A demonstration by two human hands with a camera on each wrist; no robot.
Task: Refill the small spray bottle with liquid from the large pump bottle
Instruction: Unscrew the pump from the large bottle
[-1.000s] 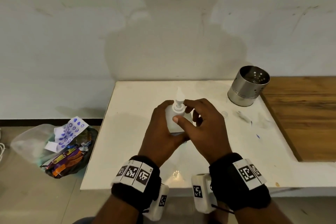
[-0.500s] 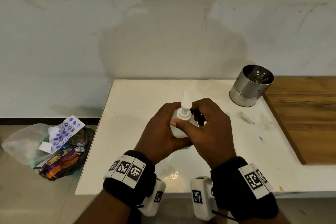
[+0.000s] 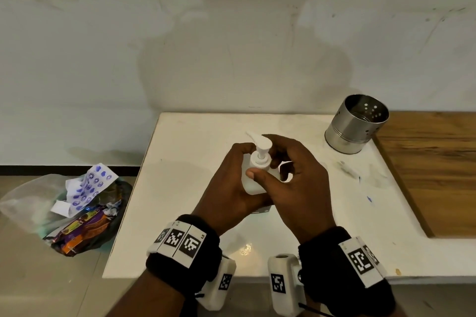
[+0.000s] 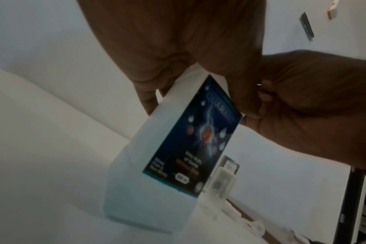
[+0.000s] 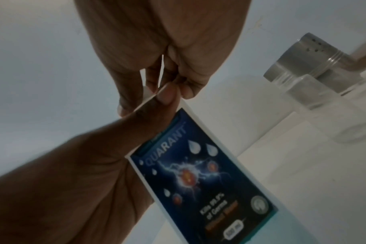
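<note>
A large white pump bottle [image 3: 253, 183] with a dark blue label [image 4: 198, 140] stands on the white table [image 3: 180, 213]. My left hand [image 3: 226, 188] grips its body from the left. My right hand [image 3: 296, 183] curls over its top, thumb and fingers pinching the pump collar [image 3: 260, 161]. The pump nozzle [image 3: 253, 136] points away and to the left. A small clear spray bottle [image 4: 219, 184] stands uncapped on the table just beside the large bottle's base. In the head view my hands hide it.
A perforated steel cup [image 3: 356, 123] stands at the table's back right, beside a wooden counter section [image 3: 432, 162]. On the floor to the left lies a plastic bag of wrappers [image 3: 77, 208]. A wall rises right behind the table.
The pump head has turned under my right hand, so its nozzle now points away-left instead of straight away. Both hands keep their hold on the bottle.
</note>
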